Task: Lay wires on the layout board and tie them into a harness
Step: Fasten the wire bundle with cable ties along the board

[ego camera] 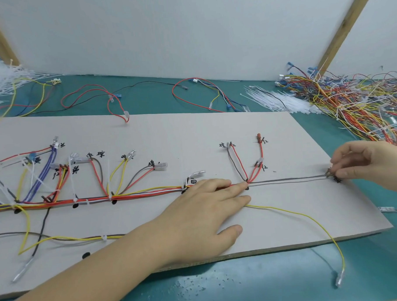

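A grey board (146, 134) lay on the green surface (267, 281), with a bundle of wires (131, 195) running along it from the left edge toward the middle. Red, yellow, white and orange strands made up the bundle, and branches rose from it to handwritten marks and clear-sleeved terminals further back on the board.

The left hand (202, 209) lay flat on the board with straight fingers, pressing down on the right end of the bundle; its fingertips (241, 186) reached the spot where a brown and red loop and two red wires fanned upward. It grasped nothing.

From that spot two grey wires (287, 180) ran right, side by side, to the right hand (364, 161). That hand pinched their far ends between thumb and fingertips, near a dark mark by the board's right edge.

A loose yellow wire (309, 218) came out from under the left hand, crossed the board's front edge and ended in a clear terminal (339, 279) on the surface.

Behind the board, a red wire loop (86, 96) and a second small set of wires (204, 91) lay on the surface. White cable ties (279, 101) sat at the back right beside a large tangled heap of wires (359, 104), and more cable ties (1, 77) were piled at the far left.
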Tool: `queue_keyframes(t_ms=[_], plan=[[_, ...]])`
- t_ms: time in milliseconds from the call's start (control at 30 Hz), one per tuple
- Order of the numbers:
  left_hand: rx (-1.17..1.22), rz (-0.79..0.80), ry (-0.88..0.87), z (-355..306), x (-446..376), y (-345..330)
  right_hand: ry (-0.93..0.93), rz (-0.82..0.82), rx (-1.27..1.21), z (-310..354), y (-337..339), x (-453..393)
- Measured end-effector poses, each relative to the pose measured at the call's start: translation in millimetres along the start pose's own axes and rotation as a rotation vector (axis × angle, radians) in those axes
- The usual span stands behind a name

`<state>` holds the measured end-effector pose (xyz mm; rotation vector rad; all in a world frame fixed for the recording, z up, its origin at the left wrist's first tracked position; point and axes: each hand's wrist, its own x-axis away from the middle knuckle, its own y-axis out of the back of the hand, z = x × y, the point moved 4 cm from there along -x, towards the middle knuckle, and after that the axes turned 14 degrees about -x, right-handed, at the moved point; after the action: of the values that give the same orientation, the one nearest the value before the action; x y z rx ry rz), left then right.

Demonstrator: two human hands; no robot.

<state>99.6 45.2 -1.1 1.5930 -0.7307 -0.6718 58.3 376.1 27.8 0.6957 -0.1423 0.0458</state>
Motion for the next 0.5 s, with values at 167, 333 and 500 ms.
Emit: queue_keyframes(t_ms=[167, 333, 500], plan=[[-0.006, 0.006, 0.006, 0, 0, -2, 0.042, -0.037, 0.047, 1, 8, 3], [0.001, 0.011, 0.013, 1, -1, -2, 0.028, -0.01, 0.205, 14, -9, -3], [0.015, -0.006, 0.017, 0, 0, -2, 0.016, -0.012, 0.294, 18, -15, 0]])
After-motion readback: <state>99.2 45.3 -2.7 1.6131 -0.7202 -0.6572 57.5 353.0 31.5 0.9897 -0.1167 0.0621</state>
